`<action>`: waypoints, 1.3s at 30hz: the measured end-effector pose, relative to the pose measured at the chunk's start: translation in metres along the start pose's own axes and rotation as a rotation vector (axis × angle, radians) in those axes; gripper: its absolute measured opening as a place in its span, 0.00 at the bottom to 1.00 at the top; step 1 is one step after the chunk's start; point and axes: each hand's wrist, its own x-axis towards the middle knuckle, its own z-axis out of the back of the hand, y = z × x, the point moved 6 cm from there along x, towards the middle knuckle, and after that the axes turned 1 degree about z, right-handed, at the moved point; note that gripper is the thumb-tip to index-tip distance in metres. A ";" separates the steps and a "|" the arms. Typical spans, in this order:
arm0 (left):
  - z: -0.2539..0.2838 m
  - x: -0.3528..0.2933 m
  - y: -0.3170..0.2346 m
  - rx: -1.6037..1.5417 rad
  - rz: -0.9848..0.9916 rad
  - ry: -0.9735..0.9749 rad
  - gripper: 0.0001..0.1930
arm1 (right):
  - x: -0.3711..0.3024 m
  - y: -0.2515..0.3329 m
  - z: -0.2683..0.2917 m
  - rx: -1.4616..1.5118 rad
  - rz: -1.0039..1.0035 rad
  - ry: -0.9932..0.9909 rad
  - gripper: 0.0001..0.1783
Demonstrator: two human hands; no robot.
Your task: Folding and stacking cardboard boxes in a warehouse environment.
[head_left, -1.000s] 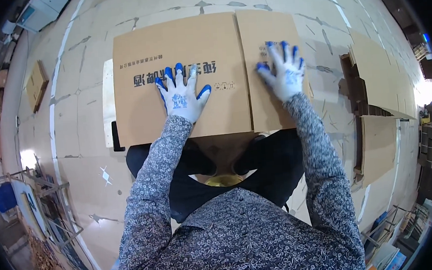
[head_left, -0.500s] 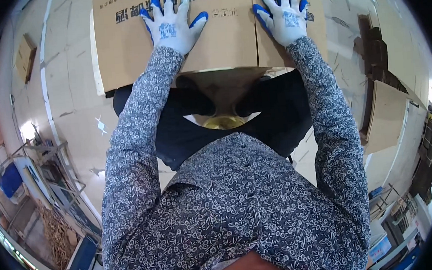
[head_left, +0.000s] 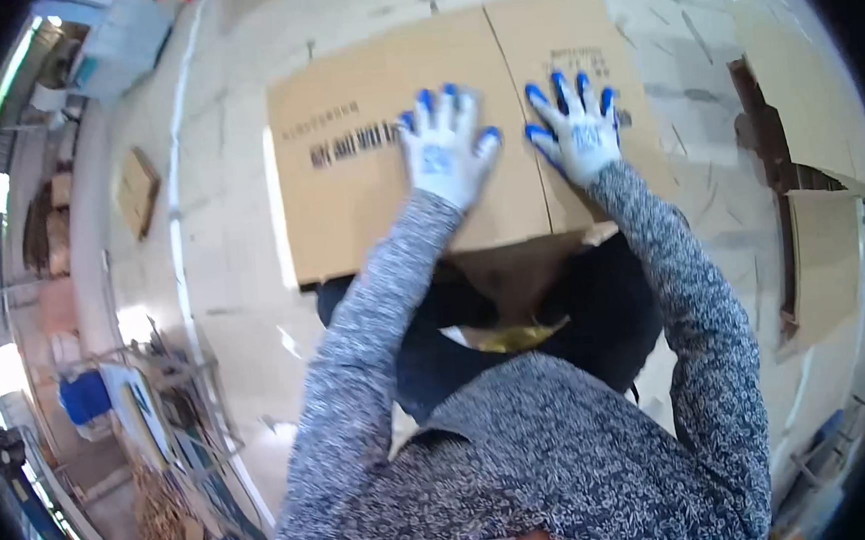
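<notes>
A flat brown cardboard panel with dark print lies across in front of my knees, a straight seam running through it right of the middle. My left hand, in a white glove with blue fingertips, rests flat on the cardboard left of the seam, fingers spread. Just right of the seam my right hand, gloved alike, lies palm down with its fingers apart. Neither hand grips anything. What lies under the cardboard is mostly hidden; something yellow shows between my legs.
Flattened cardboard lies at the right, and a small cardboard piece on the floor at the left. Metal frames and a blue object stand at the lower left. A pale grey bin-like object is at the far left.
The view has shifted, so the whole cardboard now shows. My left hand has slid rightward over it, closer to the seam and my right hand. Both hands stay flat.
</notes>
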 end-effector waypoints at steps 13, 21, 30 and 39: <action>-0.043 0.054 -0.039 -0.036 0.004 0.021 0.27 | -0.046 0.004 0.033 0.134 0.165 0.087 0.45; -0.043 0.042 -0.026 0.069 -0.011 -0.009 0.29 | -0.108 0.018 0.030 0.122 0.233 0.053 0.47; -0.019 0.016 -0.050 0.072 -0.144 -0.010 0.30 | -0.100 -0.009 0.050 0.172 0.217 0.037 0.45; -0.016 0.010 -0.040 0.011 -0.107 0.109 0.32 | -0.120 -0.333 0.117 -0.380 -0.739 -0.138 0.56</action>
